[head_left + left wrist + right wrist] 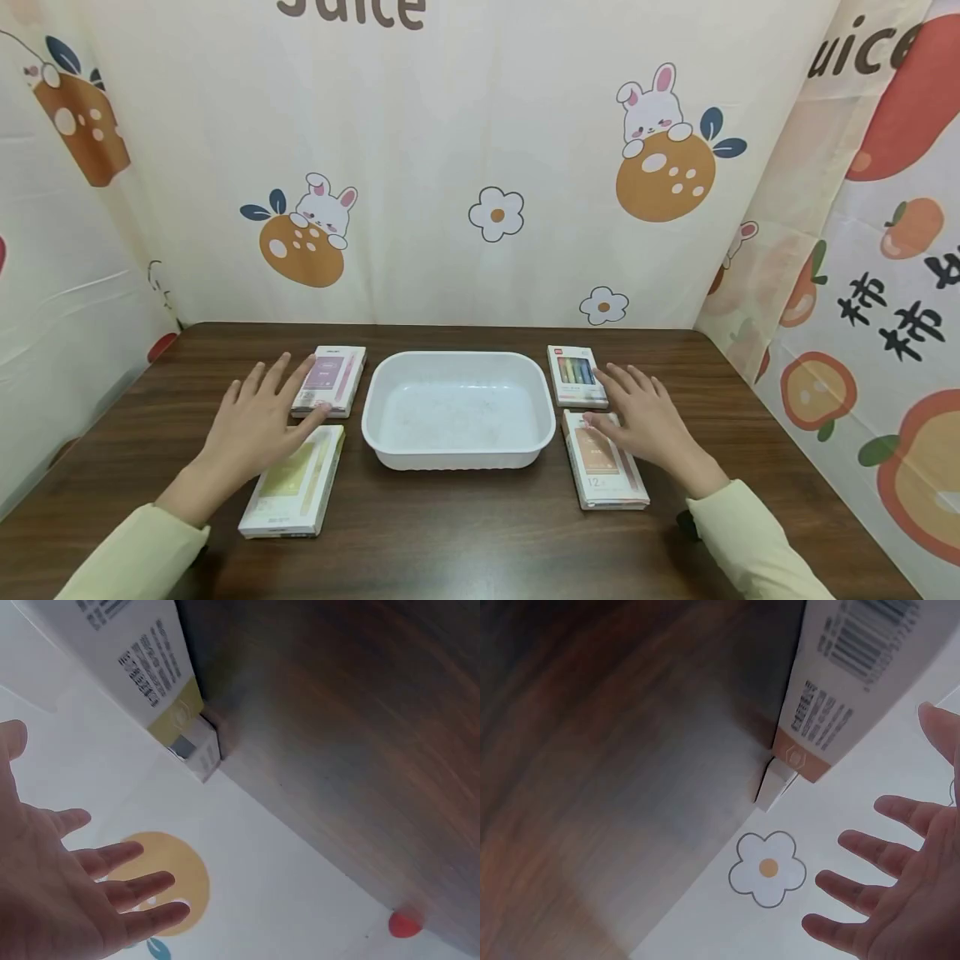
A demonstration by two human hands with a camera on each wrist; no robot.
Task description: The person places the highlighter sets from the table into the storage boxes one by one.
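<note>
My left hand [255,425] is spread with straight fingers above two flat white boxes. One has a purple panel [333,373], and nearer me lies one with a yellow-green panel [283,500], partly covered by the hand. On the other side, my right hand [647,421] hovers, fingers extended, by a small box showing coloured sticks [576,377] and a box with an orange panel [609,475]. Both wrist views show the palms, bare of any object, beside the printed sides of the yellow-green box [142,667] and orange box [832,697].
Between the two pairs of boxes stands a white plastic basin [457,460] with nothing in it. Brown wood grain covers the table [480,533]. A printed curtain [420,250] hangs behind the far edge, and others hang at both sides.
</note>
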